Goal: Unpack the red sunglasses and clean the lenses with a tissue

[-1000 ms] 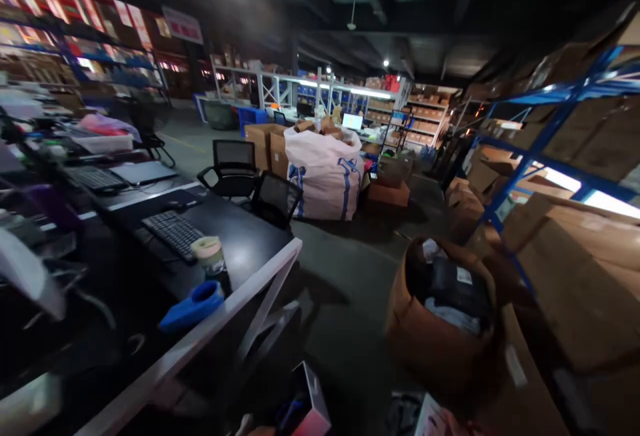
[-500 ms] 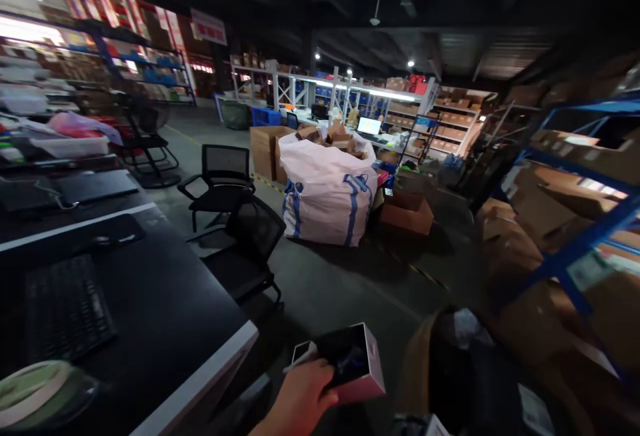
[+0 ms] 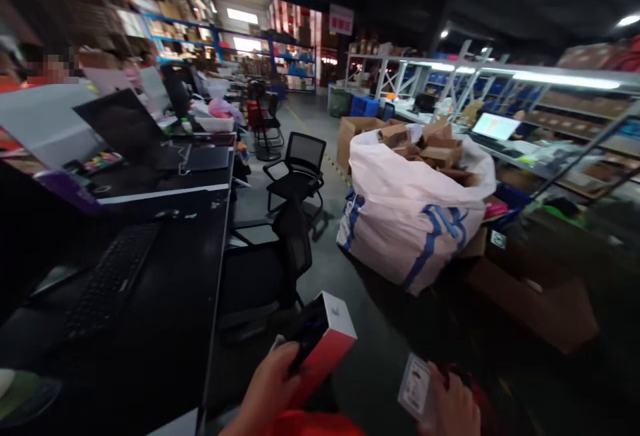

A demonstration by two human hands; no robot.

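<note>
In the lower middle, my left hand (image 3: 270, 383) is closed around the near edge of a small open box (image 3: 330, 349). The box has a red side, a white end with a small mark, and a dark inside whose contents I cannot make out. At the bottom right, my right hand (image 3: 456, 406) is wrapped round a small box with a white printed label (image 3: 416, 384). Something dark and reddish beside that hand is too blurred to name. The two hands are apart, both held over the floor.
On the left runs a black desk (image 3: 175, 289) with a keyboard (image 3: 113, 276) and a mouse (image 3: 167, 213). Black chairs (image 3: 300, 163) stand beside it. Ahead is a large white bag (image 3: 400, 203) full of cardboard, with an open brown carton (image 3: 540, 303) to its right. A person (image 3: 53, 69) is far left.
My view has swung left, bringing more of the desk into sight and the white bag nearer. My right hand with the labelled box has come into view. My left hand still holds the open box.
</note>
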